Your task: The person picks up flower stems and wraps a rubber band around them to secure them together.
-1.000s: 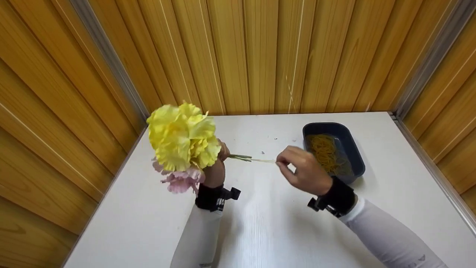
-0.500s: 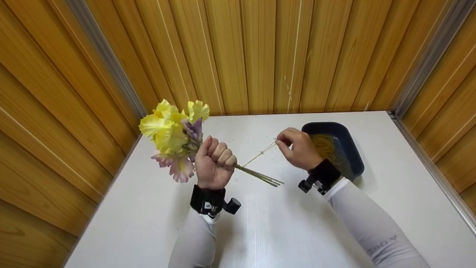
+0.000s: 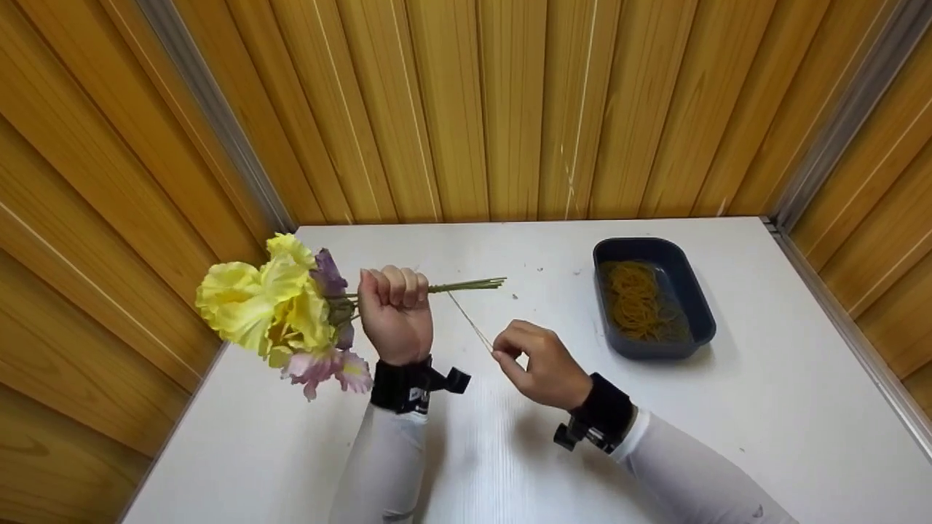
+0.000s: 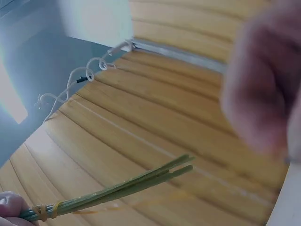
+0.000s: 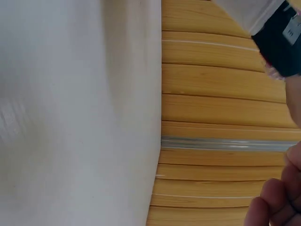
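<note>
The left hand point(image 3: 397, 313) is clenched around the slender green stems point(image 3: 472, 284) of a bunch of ruffled yellow, pink and purple flowers point(image 3: 266, 309). The bunch is held raised and roughly level; in the head view, its heads overlap the left edge of the smooth white tabletop point(image 3: 772, 378), and its bare stem ends point toward the right edge. The left wrist view shows a thin yellowish elastic band point(image 3: 472, 324) wound about the stems just beside the left fingers; its free part runs blurred below the stem ends. The right hand point(image 3: 542, 364), nearer the front edge of the tabletop than the left, has thumb and forefinger together, pinching the far end of that band, which is drawn taut on a slant between stems and fingertips. A dark blue rectangular container point(image 3: 652, 350) with rounded corners stands near the far right corner of the tabletop, well apart from the bunch and holding a heap of yellow elastic bands point(image 3: 635, 302). Each wrist carries a black strap with a small black fitting, above a white sleeve. Yellow-brown wood-plank walls point(image 3: 510, 109) rise beyond the far edge and along both sides.
</note>
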Tool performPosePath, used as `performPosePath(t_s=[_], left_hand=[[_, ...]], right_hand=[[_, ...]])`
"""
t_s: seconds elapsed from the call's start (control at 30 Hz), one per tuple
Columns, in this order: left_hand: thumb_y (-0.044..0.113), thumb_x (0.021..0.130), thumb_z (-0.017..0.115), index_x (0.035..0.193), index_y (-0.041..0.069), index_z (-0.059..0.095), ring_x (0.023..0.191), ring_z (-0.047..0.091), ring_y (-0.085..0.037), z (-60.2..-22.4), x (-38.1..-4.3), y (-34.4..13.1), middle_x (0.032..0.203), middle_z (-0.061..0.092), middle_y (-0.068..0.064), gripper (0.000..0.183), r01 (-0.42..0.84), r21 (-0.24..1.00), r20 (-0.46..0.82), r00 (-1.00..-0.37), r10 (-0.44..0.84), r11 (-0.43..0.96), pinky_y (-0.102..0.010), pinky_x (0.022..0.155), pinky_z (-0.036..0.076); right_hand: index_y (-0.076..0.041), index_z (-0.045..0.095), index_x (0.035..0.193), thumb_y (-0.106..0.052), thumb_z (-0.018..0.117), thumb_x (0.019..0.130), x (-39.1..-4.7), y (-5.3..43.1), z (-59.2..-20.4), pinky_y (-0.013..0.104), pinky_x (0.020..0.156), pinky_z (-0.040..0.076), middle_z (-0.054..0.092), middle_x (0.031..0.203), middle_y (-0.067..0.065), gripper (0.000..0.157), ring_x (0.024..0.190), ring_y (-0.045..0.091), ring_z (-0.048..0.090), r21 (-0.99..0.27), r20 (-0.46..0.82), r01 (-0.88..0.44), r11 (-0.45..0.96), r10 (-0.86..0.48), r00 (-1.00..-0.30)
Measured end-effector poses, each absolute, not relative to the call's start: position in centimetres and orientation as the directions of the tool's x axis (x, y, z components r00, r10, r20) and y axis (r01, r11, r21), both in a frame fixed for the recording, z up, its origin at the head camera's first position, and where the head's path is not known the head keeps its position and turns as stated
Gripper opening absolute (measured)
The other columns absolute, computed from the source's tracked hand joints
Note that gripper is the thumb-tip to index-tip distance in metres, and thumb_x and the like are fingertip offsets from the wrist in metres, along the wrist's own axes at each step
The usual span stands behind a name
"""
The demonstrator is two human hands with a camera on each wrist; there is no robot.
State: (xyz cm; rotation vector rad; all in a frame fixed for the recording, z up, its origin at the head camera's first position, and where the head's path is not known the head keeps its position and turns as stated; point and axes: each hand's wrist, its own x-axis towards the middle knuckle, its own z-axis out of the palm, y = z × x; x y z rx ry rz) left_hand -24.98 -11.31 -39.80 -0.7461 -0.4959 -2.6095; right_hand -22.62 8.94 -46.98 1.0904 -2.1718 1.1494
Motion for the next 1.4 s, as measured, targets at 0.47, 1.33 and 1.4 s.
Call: performPosePath(t_s=[0.47, 1.33, 1.4], left_hand=[[0.027, 0.106, 0.031, 0.061, 0.015, 0.019, 0.043, 0.011, -0.008, -40.0, -24.1, -12.3, 0.055, 0.015, 0.005, 0.048, 0.108, 0.617, 0.529, -0.791, 0.309, -0.779, -0.025, 0.04, 0.007], [0.028, 0.107, 0.027, 0.063, 0.016, 0.019, 0.048, 0.01, -0.011, -39.2, -24.1, -11.1, 0.057, 0.014, 0.004, 0.046, 0.46, 0.247, 0.37, -0.858, -0.355, -0.853, -0.025, 0.048, 0.009], [0.027, 0.107, 0.03, 0.063, 0.014, 0.02, 0.047, 0.011, -0.011, -39.2, -24.0, -10.9, 0.057, 0.014, 0.002, 0.047, 0.531, 0.363, 0.416, -0.828, -0.376, -0.766, -0.026, 0.045, 0.01]], right_hand=[[-0.01, 0.062, 0.081, 0.001, 0.065, 0.084, -24.0, 14.1, -41.1, 0.014, 0.068, 0.046, 0.059, 0.077, -0.002, 0.012, 0.073, 0.007, 0.055, -0.277, 0.828, -0.859, 0.43, -0.347, -0.441], [-0.011, 0.061, 0.081, 0.003, 0.067, 0.083, -21.2, 8.2, -47.4, 0.013, 0.066, 0.046, 0.057, 0.075, -0.005, 0.016, 0.071, 0.004, 0.056, -0.38, 0.825, -0.873, 0.306, -0.316, -0.469], [-0.011, 0.061, 0.081, 0.003, 0.067, 0.083, -20.6, 8.7, -46.6, 0.012, 0.067, 0.046, 0.057, 0.076, -0.006, 0.016, 0.073, 0.003, 0.055, -0.342, 0.833, -0.885, 0.317, -0.334, -0.441]])
